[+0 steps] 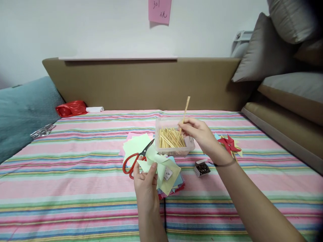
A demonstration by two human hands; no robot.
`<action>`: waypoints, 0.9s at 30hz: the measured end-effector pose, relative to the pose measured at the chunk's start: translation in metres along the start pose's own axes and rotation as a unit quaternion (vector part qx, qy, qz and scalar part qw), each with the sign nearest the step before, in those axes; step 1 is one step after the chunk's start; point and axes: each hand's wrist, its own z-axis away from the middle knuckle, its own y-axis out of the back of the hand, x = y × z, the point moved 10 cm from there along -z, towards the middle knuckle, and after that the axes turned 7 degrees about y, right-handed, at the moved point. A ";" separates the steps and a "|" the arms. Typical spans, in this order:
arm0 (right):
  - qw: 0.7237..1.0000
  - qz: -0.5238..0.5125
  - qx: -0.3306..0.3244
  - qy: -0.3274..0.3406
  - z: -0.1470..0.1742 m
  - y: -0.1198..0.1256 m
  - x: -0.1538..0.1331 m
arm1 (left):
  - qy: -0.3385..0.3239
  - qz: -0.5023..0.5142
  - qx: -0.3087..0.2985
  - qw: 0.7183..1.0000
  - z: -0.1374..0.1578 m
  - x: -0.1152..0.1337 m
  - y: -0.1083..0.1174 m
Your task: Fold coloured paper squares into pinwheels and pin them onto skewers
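Observation:
Between the thumb and fingers of my left hand (146, 178) is a pale green paper pinwheel (155, 160), its blades folded toward the middle. My right hand (196, 131) pinches a thin wooden stick (186, 107), tilted upward over a clear plastic box (174, 150). Many more wooden sticks (168, 137) lie in that box. Red-handled scissors (131, 163) rest just left of the pinwheel, blades pointing up and right. Under the pinwheel, partly covered, is a stack of coloured paper squares (178, 181).
Pale green and pink sheets (135, 144) lie behind the scissors. A small open box of dark pins (202, 168) stands right of centre. Finished pinwheels, a red one (229, 144) on top, lie farther right. A red plastic roll (72, 109) is at the back left, cushions (259, 50) at right.

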 end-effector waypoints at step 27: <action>0.939 -0.285 0.109 -0.157 0.179 0.035 0.062 | 0.106 -0.011 -0.267 0.958 0.029 -0.078 -0.101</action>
